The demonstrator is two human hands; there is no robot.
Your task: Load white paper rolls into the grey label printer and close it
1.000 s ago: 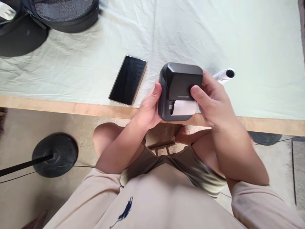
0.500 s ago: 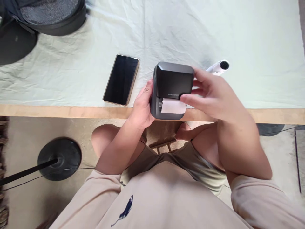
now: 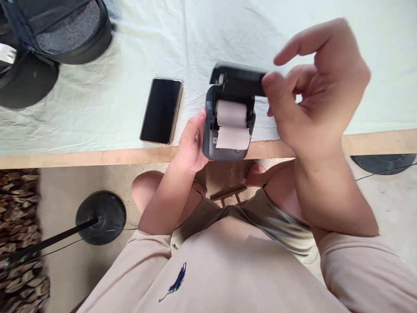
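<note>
My left hand grips the left side of a small dark label printer above the table's front edge. The printer's lid is raised, and a roll of white label paper shows inside. A strip of paper lies out over the front. My right hand has its thumb at the right end of the lid, the index finger lifted away and the other fingers curled behind. Left of the printer, a phone lies flat with its screen dark.
A pale cloth covers the table, whose wooden edge runs across in front of me. Black sandals or a bag-like dark item sit at the back left. Round black stand bases rest on the floor.
The printer's lid has swung up from closed, uncovering the paper roll. My right hand has risen with it, up and to the right. The white tube is now hidden.
</note>
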